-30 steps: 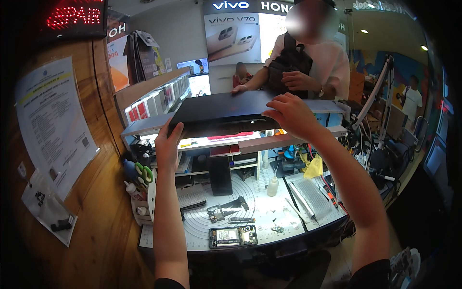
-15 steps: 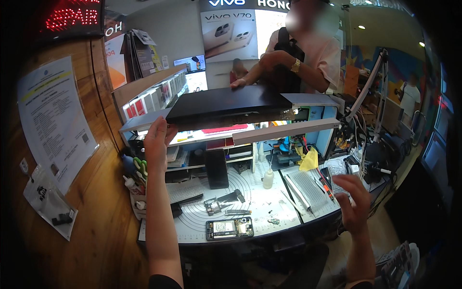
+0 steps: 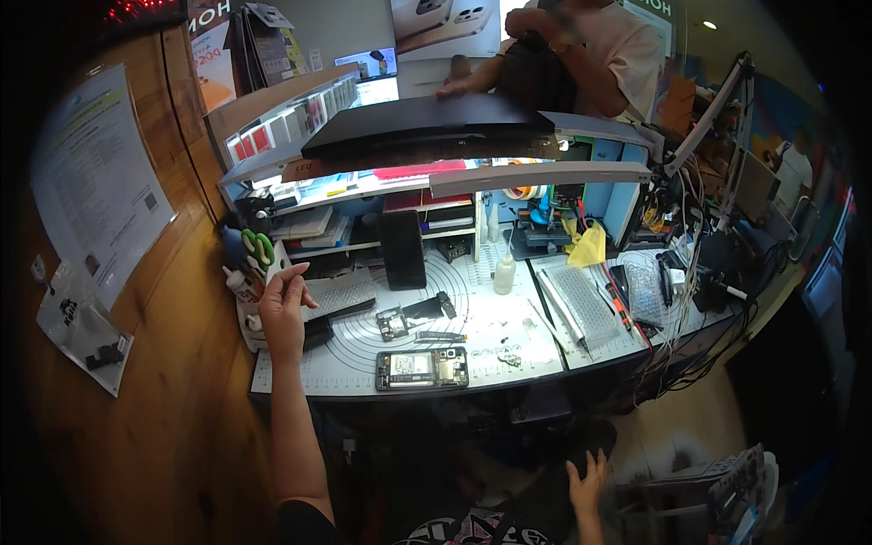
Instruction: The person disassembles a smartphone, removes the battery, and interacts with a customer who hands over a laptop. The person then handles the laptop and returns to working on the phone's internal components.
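Since the black laptop-like slab (image 3: 413, 125) lies on the raised shelf (image 3: 262, 165) above the bench, with its near edge seeming to jut out past the support, a nudge could tip or slide it; neither of the wearer's hands is on it, and the other person's hand (image 3: 454, 88) is at its far side, though whether that hand bears on it I cannot tell. A push from there would drive it toward the white bar (image 3: 536, 180) and the mat (image 3: 331, 368) below. Under that drop lie a dark upright panel (image 3: 402, 250), a detached board (image 3: 413, 315) and an opened phone (image 3: 421, 369), its insides bare, so a fall could crack or scatter them. The left hand (image 3: 283, 298), loosely bent and apparently holding nothing, hovers by the green-handled scissors (image 3: 258, 247); a careless sweep might knock those over. Well apart from it, low near the bottom edge, the right hand (image 3: 588, 480) has its fingers spread, with nothing seen in it, beside a dark rounded shape. Farther out, the dropper bottle (image 3: 504, 274) could spill if bumped, the tiny loose parts (image 3: 510, 361) could be brushed away by a sleeve, and the tangled cables (image 3: 672, 341) at the right might snag a passing arm.
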A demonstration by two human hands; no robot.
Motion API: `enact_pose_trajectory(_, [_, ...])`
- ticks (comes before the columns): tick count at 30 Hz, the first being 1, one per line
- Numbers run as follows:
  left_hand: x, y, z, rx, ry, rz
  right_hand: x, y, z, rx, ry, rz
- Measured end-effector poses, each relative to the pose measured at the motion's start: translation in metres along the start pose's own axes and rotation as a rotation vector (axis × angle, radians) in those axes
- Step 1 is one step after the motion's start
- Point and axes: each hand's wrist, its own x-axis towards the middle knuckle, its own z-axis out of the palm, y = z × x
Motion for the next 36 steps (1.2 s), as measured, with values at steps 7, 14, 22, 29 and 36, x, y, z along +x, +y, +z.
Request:
enact_pose_trajectory(7, [-0.033, -0.016, 0.0, 0.028, -0.071, -0.093, -0.005, -0.007, 0.015, -0.313, -0.054, -0.004])
enact_pose_trajectory(14, [-0.026, -0.02, 0.024, 0.102, 0.005, -0.057, 0.024, -0.01, 0.009, -0.34, -0.054, 0.024])
enact_pose_trajectory(22, [0.015, -0.032, 0.045, 0.283, 0.075, 0.13, 0.027, -0.011, 0.014, -0.352, -0.057, 0.039])
enact_pose_trajectory(29, [0.04, -0.05, 0.059, 0.345, 0.115, 0.384, 0.023, -0.009, 0.019, -0.373, -0.058, 0.036])
enact_pose_trajectory(36, [0.023, -0.078, 0.062, 0.292, 0.124, 0.358, 0.041, 0.018, 0.023, -0.338, -0.038, 0.048])
